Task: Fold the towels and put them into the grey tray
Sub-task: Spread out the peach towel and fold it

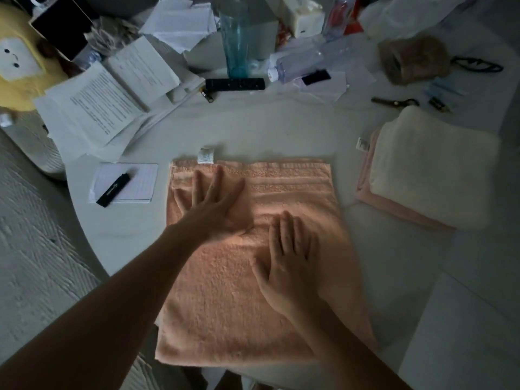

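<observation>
An orange towel (225, 299) lies spread flat on the white table (253, 128), its white label (206, 155) sticking out at the far edge. My left hand (216, 204) rests flat on the towel's far left part, fingers spread. My right hand (289, 254) lies flat on the towel's middle, palm down. Neither hand grips anything. At the right, a folded cream towel (430, 170) sits on top of a folded pink towel (394, 205). No grey tray is in view.
Papers (95, 108) pile up at the far left, a notepad (123, 182) with a black pen (114, 190) lies left of the towel. Behind stand a blue glass (235, 38), a remote (235, 84), a plastic bottle (298, 64), a brown furry pouch (413, 59) and scissors (394, 102).
</observation>
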